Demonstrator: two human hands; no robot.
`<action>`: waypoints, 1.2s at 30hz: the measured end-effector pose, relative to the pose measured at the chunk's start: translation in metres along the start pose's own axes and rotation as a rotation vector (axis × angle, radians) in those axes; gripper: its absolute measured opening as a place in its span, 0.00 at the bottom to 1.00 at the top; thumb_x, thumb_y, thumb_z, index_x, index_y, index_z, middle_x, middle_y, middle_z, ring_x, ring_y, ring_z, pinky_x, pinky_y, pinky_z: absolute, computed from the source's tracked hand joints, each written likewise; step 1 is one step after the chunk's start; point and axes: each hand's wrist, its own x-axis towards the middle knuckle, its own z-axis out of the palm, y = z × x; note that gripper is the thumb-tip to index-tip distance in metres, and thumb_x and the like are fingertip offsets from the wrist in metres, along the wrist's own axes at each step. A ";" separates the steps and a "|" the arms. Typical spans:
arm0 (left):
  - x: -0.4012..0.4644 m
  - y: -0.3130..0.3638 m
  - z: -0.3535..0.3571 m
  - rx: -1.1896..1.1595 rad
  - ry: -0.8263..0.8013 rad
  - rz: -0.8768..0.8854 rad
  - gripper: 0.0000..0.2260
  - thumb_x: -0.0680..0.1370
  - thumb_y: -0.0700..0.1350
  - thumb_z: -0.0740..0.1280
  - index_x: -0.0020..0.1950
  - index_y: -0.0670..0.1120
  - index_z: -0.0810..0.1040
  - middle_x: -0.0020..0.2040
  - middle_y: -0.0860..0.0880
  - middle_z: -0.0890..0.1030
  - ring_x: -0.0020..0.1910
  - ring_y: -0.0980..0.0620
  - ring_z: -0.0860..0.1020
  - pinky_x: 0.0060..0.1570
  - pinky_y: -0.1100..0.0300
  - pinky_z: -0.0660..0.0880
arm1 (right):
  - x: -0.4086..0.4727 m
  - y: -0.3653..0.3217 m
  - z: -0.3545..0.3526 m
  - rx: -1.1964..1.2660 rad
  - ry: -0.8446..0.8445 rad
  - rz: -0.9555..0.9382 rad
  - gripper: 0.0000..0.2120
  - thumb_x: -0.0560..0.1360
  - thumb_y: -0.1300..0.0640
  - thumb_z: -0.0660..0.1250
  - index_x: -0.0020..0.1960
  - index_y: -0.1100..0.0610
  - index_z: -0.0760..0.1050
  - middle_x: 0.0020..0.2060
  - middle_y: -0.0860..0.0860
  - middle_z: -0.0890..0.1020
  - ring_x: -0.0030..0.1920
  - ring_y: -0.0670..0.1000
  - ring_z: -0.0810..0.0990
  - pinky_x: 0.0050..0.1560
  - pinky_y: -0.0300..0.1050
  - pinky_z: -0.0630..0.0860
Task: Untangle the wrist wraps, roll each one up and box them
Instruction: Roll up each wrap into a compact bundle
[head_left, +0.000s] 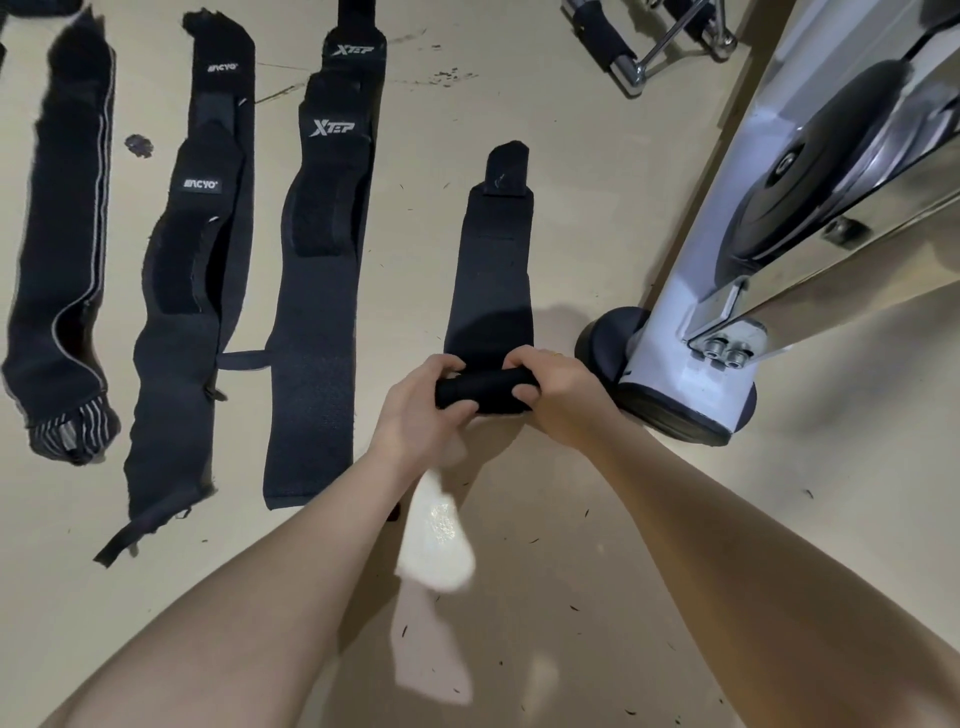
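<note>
**Already half rolled: a black wrap between two hands**

Nearest the camera, two bare forearms reach up from the bottom edge over a beige floor (597, 234) flecked with dark bits. A white, blurred strip (436, 540) lies between the forearms, low in the centre of the frame; what it is cannot be told.

Just above it, at centre, the left hand (415, 410) and the right hand (556, 389) each clasp one end of a tight black fabric roll (485, 392), fingers curled over it. The roll is the near end of a plain black wrist wrap (491, 260), whose unrolled length lies flat on the floor and runs toward the top of the frame, ending in a narrower black tab.

Left of it, three more pairs of long black wraps lie stretched out side by side, apart from one another. The closest pair (322, 260) bears white "XTEP" lettering, twice. The next pair (187, 270) carries two small labels, "ENCYO" as best it reads. At far left lies a black wrap with a grey edge stripe (62, 234) and a striped near end.

At right stands a white and chrome machine frame (727, 291) on a dark round foot. In the upper right, chrome handles with black foam grips (613, 47) rest on the floor.
</note>
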 end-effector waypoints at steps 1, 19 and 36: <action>-0.002 -0.001 0.000 -0.009 -0.010 -0.005 0.17 0.75 0.40 0.69 0.63 0.47 0.74 0.52 0.51 0.76 0.50 0.51 0.75 0.50 0.64 0.68 | -0.002 -0.001 0.001 0.065 -0.003 0.022 0.10 0.78 0.63 0.59 0.57 0.56 0.71 0.51 0.54 0.75 0.51 0.54 0.73 0.54 0.50 0.71; -0.044 0.030 -0.004 -0.095 0.017 0.053 0.25 0.75 0.36 0.67 0.71 0.49 0.68 0.64 0.51 0.74 0.57 0.57 0.72 0.53 0.71 0.66 | -0.055 -0.032 -0.011 0.450 0.223 0.105 0.17 0.74 0.66 0.66 0.60 0.53 0.74 0.47 0.43 0.75 0.50 0.47 0.75 0.52 0.37 0.75; -0.097 0.239 -0.203 -0.600 -0.021 0.428 0.18 0.78 0.38 0.67 0.58 0.57 0.66 0.54 0.48 0.79 0.51 0.54 0.80 0.52 0.59 0.78 | -0.138 -0.229 -0.201 0.794 0.380 -0.323 0.23 0.80 0.66 0.57 0.71 0.49 0.59 0.53 0.46 0.74 0.50 0.43 0.76 0.44 0.34 0.76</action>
